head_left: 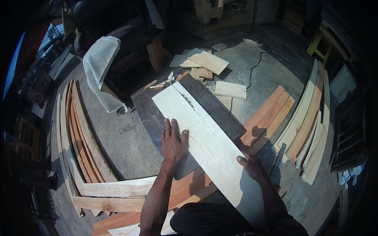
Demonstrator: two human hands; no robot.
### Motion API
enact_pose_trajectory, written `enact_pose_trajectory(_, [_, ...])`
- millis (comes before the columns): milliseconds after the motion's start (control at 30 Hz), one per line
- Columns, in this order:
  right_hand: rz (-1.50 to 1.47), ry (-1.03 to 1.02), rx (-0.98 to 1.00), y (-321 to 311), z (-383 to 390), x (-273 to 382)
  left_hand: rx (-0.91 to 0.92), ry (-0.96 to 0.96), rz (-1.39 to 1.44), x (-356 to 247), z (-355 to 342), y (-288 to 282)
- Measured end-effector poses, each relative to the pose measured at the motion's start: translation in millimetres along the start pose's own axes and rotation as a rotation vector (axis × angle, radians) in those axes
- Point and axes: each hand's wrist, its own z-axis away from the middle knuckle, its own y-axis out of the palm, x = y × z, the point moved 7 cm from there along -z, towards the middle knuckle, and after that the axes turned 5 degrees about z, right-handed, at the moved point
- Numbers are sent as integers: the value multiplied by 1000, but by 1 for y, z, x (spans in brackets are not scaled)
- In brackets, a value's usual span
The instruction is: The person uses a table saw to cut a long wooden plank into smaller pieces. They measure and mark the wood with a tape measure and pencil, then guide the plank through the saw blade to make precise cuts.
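Note:
A long pale wooden board [214,147] lies slanting across a dark metal worktable [214,100], its near end reaching toward my lap. A thin line is drawn across its width. Near its far end shows a dark toothed shape [188,100]; whether it is a saw blade or a shadow I cannot tell. My left hand [173,141] rests flat at the board's left edge, fingers stretched forward, thumb on the wood. At the right edge, my right hand [254,167] grips the board, thumb on top and the other fingers hidden beneath.
Short board offcuts [206,59] are piled beyond the worktable, with another offcut [230,90] closer. Long planks lie at left [80,137] and right [305,122]. Reddish planks [265,118] pass under the table. A cable [256,67] runs over the floor. A metal square [278,162] stands near my right hand.

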Motion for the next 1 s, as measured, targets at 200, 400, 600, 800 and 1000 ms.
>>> enact_pose_trajectory(200, [-1,-16,1,-1,1,5,-15,17,-11,2,-1,2])
enact_pose_trajectory(400, [48,-2,-14,-3,2,12,-25,29,3,2,0,1])
enact_pose_trajectory(600, [4,12,19,-1,0,10,-31,29,-9,2,0,1])
enact_pose_trajectory(800, [18,39,18,0,-1,9,-25,29,-10,2,0,1])
enact_pose_trajectory(1000, [-11,-57,3,0,-3,9,-16,25,-4,0,0,0])
